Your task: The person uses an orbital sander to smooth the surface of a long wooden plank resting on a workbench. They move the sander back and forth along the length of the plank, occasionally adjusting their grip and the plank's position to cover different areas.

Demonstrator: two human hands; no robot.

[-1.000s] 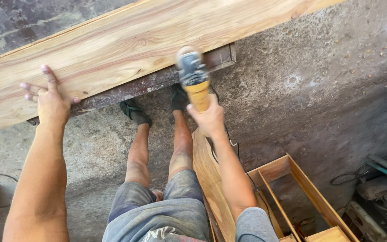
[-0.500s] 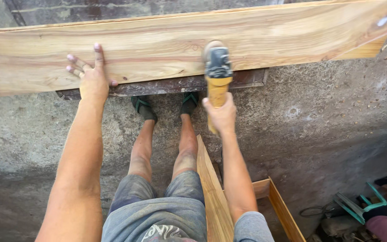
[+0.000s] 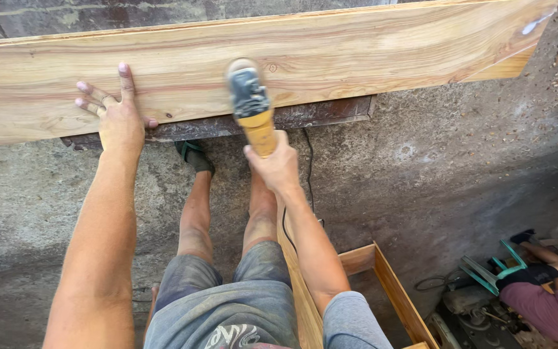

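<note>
Long wooden plank with reddish grain, spanning the scene left to right and resting on a dark metal support beneath its near edge. Below, rough concrete floor; an open wooden frame lies near right.

I'm in a woodworking shop: a long sanded plank before me, rough dusty concrete floor, an open wooden frame, and what looks like a green machine nearby.
</note>
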